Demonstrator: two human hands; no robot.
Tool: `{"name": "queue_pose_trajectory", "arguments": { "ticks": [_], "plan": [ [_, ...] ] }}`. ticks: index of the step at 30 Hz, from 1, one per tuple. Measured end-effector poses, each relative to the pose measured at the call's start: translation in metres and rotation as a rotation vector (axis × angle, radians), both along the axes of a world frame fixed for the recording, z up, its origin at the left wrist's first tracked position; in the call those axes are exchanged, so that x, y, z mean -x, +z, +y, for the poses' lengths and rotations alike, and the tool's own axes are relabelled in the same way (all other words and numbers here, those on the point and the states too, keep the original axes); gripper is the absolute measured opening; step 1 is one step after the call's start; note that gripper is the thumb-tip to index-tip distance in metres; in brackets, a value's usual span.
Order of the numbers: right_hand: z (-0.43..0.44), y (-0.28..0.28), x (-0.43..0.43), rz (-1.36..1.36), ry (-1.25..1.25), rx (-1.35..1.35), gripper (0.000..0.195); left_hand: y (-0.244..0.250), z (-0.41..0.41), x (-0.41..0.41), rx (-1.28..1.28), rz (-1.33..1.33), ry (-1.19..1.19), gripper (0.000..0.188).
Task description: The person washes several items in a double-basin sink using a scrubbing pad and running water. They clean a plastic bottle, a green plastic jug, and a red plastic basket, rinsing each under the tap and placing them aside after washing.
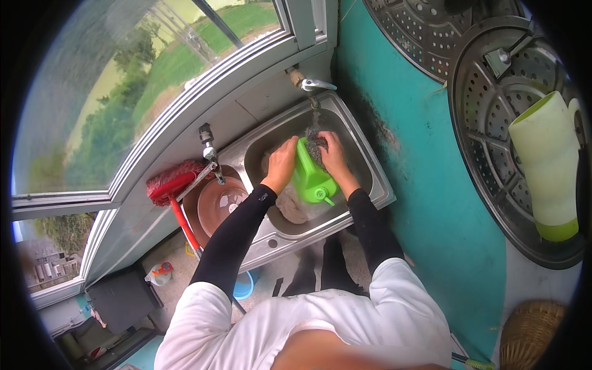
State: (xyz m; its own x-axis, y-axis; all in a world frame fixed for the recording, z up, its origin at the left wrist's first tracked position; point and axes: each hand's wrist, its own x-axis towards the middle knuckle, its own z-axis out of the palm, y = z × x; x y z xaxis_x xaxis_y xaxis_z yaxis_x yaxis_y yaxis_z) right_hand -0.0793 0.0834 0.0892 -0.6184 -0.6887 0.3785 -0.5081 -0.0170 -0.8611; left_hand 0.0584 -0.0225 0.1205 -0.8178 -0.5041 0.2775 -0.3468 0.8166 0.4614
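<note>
A green plastic watering can or jug (307,180) lies tilted in the stainless steel sink basin (365,138), its small spout pointing towards me. My left hand (282,162) grips the can's far end from the left. On the can's right side, my right hand (334,155) holds a grey scouring pad (315,145), pressed at the can near the handle. Water runs from the tap (314,99) down onto the pad. A wet beige cloth (290,209) lies on the basin floor, below my left hand.
Left of the basin, a brown plastic bowl (215,203) sits under a second tap (212,159). A red mop head (173,185) leans there. Perforated steel steamer trays (481,138) hang on the teal wall at right, with a pale green container (548,162). A blue bucket (244,284) stands below.
</note>
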Motion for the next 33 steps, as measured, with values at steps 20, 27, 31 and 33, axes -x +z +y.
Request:
{"name": "queue_pose_trajectory", "arguments": {
  "ticks": [20, 27, 31, 33],
  "plan": [
    [0.152, -0.027, -0.039, 0.031, -0.378, -0.350, 0.037, 0.019, -0.044, 0.077, -0.106, -0.183, 0.287, 0.033],
    [0.154, -0.038, -0.048, 0.186, -0.349, -0.308, 0.035, 0.026, -0.066, 0.093, -0.296, -0.220, 0.246, 0.039],
    [0.155, -0.043, -0.046, 0.218, -0.366, -0.351, 0.030, 0.018, -0.062, 0.097, -0.343, -0.147, 0.193, 0.044],
    [0.154, -0.045, -0.045, 0.225, -0.373, -0.368, 0.028, 0.011, -0.063, 0.096, -0.367, -0.029, 0.114, 0.043]
  ]
}}
